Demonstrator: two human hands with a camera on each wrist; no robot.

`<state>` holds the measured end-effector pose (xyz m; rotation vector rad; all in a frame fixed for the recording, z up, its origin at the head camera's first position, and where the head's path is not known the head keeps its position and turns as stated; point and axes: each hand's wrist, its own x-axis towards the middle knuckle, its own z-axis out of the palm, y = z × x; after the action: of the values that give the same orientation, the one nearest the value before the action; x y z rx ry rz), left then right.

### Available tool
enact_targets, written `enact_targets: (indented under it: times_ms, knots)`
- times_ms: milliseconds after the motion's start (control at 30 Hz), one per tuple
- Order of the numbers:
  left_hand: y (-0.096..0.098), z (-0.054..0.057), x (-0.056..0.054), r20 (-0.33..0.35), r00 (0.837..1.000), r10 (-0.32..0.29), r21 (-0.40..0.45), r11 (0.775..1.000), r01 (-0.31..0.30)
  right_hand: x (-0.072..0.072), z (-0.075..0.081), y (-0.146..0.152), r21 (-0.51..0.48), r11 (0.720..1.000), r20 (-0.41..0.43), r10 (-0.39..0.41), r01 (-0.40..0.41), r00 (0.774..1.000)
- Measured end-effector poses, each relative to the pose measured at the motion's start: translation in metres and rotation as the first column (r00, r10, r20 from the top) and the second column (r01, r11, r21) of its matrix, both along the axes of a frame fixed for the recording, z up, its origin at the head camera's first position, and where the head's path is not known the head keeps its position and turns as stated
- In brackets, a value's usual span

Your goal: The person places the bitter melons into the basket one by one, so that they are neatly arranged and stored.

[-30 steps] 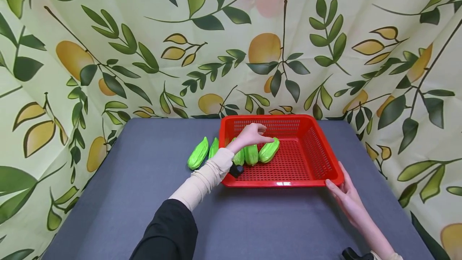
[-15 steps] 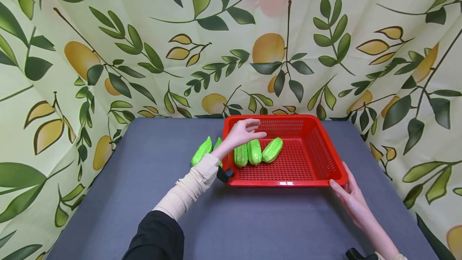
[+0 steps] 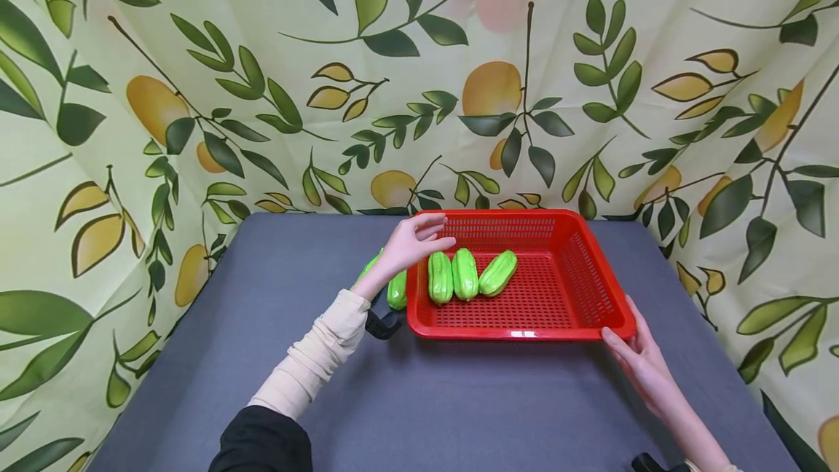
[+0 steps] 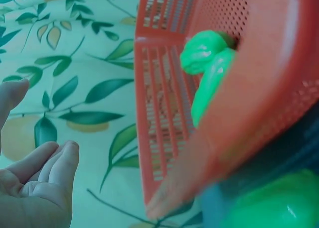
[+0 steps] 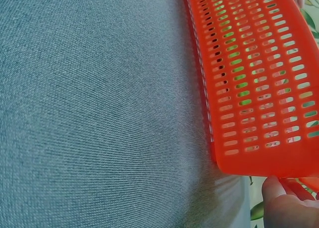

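Note:
A red plastic basket (image 3: 498,333) holds three bright green ridged gourds (image 3: 465,275) side by side in its left half. My right hand (image 3: 636,359) grips the basket's near right corner, thumb over the rim and fingers along the outer side. In the head view my left hand (image 3: 413,242) hovers over the left rim with nothing in it, thumb and fingers apart. Just outside the basket's left wall lie two more gourds; one green gourd (image 3: 397,290) shows beside the wall, the other is mostly hidden behind my left wrist. The left wrist view shows an outside gourd (image 4: 279,203) below the rim.
A grey cloth-covered table (image 3: 308,253) carries the basket near its back edge. Behind and around it hangs a leaf-and-fruit patterned curtain (image 3: 275,130). A black wrist strap (image 3: 385,324) sits on my left wrist, close to the basket's left side.
My left hand has moved left, from above the gourds inside the basket to its left rim, still holding nothing. The right hand keeps its grip on the corner. The view has shifted slightly.

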<state>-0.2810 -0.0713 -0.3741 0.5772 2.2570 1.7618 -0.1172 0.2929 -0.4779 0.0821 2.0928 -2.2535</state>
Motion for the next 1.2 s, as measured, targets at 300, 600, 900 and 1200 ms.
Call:
enact_targets:
  times_ms: [300,600,900,1200]
  knots:
    - [-0.034,-0.007,0.002,0.003,0.997,0.08,-0.005,0.997,-0.08,0.0,-0.001,0.001,0.016,1.0,-0.005,0.0,0.0,1.0]
    - [-0.072,-0.021,0.005,0.031,0.977,0.209,0.033,0.977,-0.21,0.0,-0.002,0.003,0.05,0.999,-0.006,0.008,-0.007,1.0]
    - [-0.095,-0.046,0.011,0.07,0.933,0.353,-0.006,0.935,-0.354,0.001,-0.004,0.004,0.03,0.999,-0.015,0.01,-0.009,1.0]
    - [-0.107,-0.093,0.015,0.038,0.904,0.425,-0.109,0.901,-0.419,0.001,-0.003,0.003,0.042,0.999,-0.014,0.006,-0.005,1.0]
